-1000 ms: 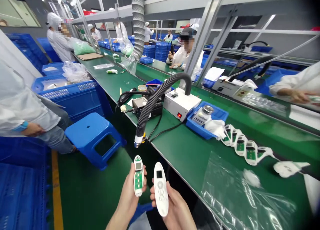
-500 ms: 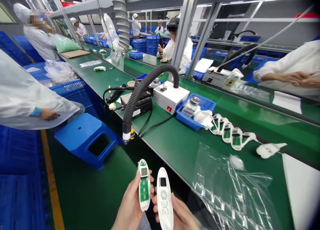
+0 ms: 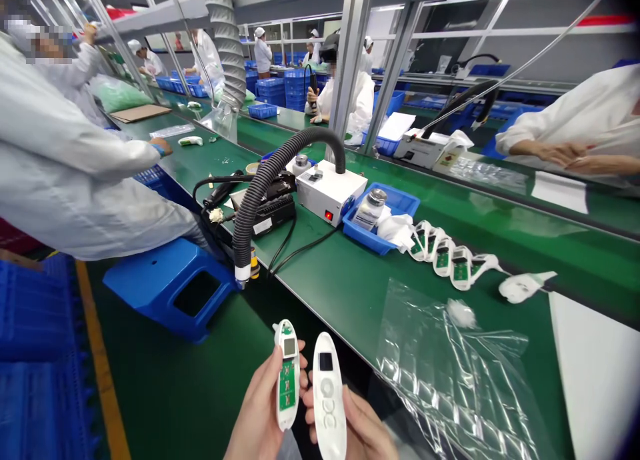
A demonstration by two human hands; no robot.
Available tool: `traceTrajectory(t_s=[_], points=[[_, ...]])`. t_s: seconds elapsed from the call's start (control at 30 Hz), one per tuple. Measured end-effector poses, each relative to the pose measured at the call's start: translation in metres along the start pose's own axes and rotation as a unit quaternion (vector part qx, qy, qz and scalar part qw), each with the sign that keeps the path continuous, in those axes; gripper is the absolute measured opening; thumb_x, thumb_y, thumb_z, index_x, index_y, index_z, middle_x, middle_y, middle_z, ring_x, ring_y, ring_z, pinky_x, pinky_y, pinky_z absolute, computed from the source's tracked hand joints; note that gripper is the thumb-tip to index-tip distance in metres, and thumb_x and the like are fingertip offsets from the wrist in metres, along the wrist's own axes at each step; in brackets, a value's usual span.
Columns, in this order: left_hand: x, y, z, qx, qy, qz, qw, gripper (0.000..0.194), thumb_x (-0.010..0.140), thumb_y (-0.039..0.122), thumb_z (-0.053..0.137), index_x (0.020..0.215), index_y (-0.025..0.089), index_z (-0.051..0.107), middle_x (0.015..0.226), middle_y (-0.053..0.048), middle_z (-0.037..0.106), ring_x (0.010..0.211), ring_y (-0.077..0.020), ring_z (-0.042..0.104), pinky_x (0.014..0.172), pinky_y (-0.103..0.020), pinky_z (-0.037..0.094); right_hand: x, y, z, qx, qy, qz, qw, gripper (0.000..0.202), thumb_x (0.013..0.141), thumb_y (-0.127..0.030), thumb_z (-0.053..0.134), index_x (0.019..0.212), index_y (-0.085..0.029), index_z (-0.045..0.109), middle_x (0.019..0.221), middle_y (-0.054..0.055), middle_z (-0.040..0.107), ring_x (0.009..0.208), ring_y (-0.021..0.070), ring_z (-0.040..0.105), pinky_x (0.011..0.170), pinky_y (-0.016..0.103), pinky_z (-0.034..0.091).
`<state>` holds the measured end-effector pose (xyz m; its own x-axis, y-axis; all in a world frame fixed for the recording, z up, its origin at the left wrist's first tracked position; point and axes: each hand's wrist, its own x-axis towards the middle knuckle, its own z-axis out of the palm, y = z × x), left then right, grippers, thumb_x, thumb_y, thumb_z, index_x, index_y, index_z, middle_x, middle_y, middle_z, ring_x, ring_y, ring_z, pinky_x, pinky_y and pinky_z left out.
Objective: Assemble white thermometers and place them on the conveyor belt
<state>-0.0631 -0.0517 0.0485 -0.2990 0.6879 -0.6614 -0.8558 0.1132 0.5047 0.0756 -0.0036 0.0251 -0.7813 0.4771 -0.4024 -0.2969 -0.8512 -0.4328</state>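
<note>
Open white casing point(image 3: 288, 375) with green board, white cover point(image 3: 329, 397) beside it

A green bench point(image 3: 320, 280) runs from upper left to lower right. On it lie a black hose on a white box point(image 3: 331, 190) at centre, a blue tray point(image 3: 383, 241) beside it, circuit-board pieces point(image 3: 443, 255) right of centre, and clear plastic film point(image 3: 420, 353) at lower right.

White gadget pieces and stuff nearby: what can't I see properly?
- Head view: back of the circuit-board half, hidden by the left hand.
- Head view: inside of the white cover, behind its own front.
- Head view: any writing on the bottle, too small.
- Head view: part of the blue stool, behind a white coat.
</note>
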Motion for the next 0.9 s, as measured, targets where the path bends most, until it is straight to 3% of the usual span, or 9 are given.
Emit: traceTrajectory(t_s=[0.13,0.33,0.5,0.63,0.8,0.9], points=[[-0.007,-0.001,0.010,0.038,0.039,0.019,0.998,0.041,0.072,0.045,0.075,0.100,0.015,0.070,0.086,-0.009,0.070,0.078,-0.0229,0.067,0.064,-0.029,0.054,-0.002,-0.001,0.003,-0.009,0.022,-0.026,0.999,0.043,0.079,-0.048,0.073,0.100,-0.011,0.073,0.093,0.012,0.071,0.077,0.0202,0.067,0.075,0.031,0.051],[-0.011,-0.014,0.022,0.158,-0.035,0.099,0.982,0.040,0.074,0.039,0.076,0.107,0.019,0.066,0.107,-0.010,0.071,0.106,-0.0294,0.063,0.089,-0.032,0.049,-0.002,0.003,0.009,-0.086,0.100,-0.147,0.980,0.048,0.068,-0.039,0.084,0.108,-0.017,0.071,0.105,0.013,0.070,0.102,0.0298,0.064,0.095,0.040,0.045],[-0.003,-0.036,0.019,0.163,-0.001,0.105,0.981,0.055,0.070,0.037,0.080,0.118,0.020,0.060,0.127,-0.013,0.063,0.122,-0.0302,0.054,0.098,-0.032,0.046,-0.005,0.001,0.009,-0.117,0.125,-0.173,0.970,0.048,0.064,-0.038,0.086,0.105,-0.017,0.073,0.095,0.012,0.072,0.100,0.0323,0.064,0.091,0.043,0.049],[0.001,-0.047,0.018,0.186,-0.012,0.102,0.977,0.059,0.071,0.040,0.078,0.122,0.018,0.057,0.131,-0.016,0.060,0.123,-0.0322,0.053,0.103,-0.039,0.043,-0.009,-0.001,0.007,-0.134,0.139,-0.181,0.964,0.047,0.064,-0.039,0.086,0.104,-0.017,0.074,0.091,0.012,0.071,0.090,0.0316,0.066,0.083,0.042,0.052],[-0.009,-0.040,0.037,0.248,-0.056,0.097,0.962,0.049,0.072,0.046,0.075,0.110,0.015,0.068,0.113,-0.014,0.070,0.110,-0.0315,0.061,0.097,-0.035,0.047,-0.013,-0.007,0.004,-0.208,0.127,-0.214,0.946,0.043,0.068,-0.047,0.081,0.099,-0.018,0.076,0.090,0.010,0.068,0.076,0.0253,0.065,0.070,0.035,0.053],[-0.019,-0.038,0.046,0.233,-0.041,0.090,0.967,0.047,0.067,0.048,0.078,0.103,0.019,0.071,0.105,-0.011,0.073,0.102,-0.0304,0.064,0.088,-0.034,0.051,-0.024,-0.019,-0.001,-0.322,0.146,-0.265,0.897,0.032,0.072,-0.045,0.078,0.093,-0.021,0.078,0.082,0.008,0.065,0.071,0.0223,0.061,0.066,0.031,0.051]])
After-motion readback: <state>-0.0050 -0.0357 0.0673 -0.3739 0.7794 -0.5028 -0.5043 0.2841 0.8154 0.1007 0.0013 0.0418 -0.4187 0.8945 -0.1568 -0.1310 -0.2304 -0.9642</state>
